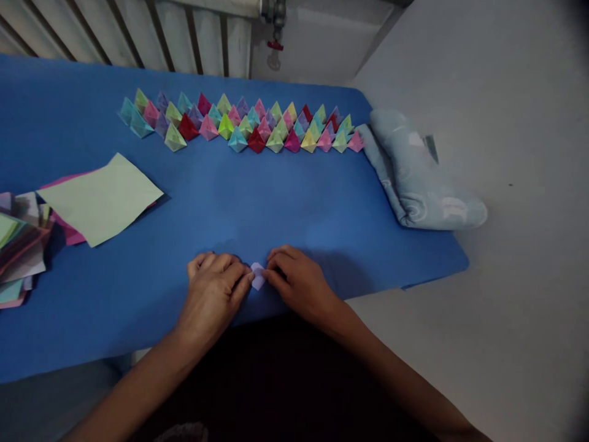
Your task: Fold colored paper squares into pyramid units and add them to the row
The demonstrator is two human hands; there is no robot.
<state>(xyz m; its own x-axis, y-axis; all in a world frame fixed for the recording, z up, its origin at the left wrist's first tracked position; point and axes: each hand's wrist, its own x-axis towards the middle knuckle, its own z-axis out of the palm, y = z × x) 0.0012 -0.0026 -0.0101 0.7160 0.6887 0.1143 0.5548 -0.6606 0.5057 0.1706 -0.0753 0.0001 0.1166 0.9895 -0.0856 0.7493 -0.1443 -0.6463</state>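
A small folded piece of lilac paper lies at the near side of the blue table, between my two hands. My left hand has its thumb and forefinger pinched on the paper's left side. From the right, my right hand grips the other side with its fingertips. Part of the paper is hidden under the fingers. Several folded paper boats in many colours stand in rows toward the far edge, well beyond my hands.
Left of my hands lie a pale green sheet over pink ones and a stack of coloured paper. A folded light blue blanket rests at the right against the wall. Behind the table is a radiator.
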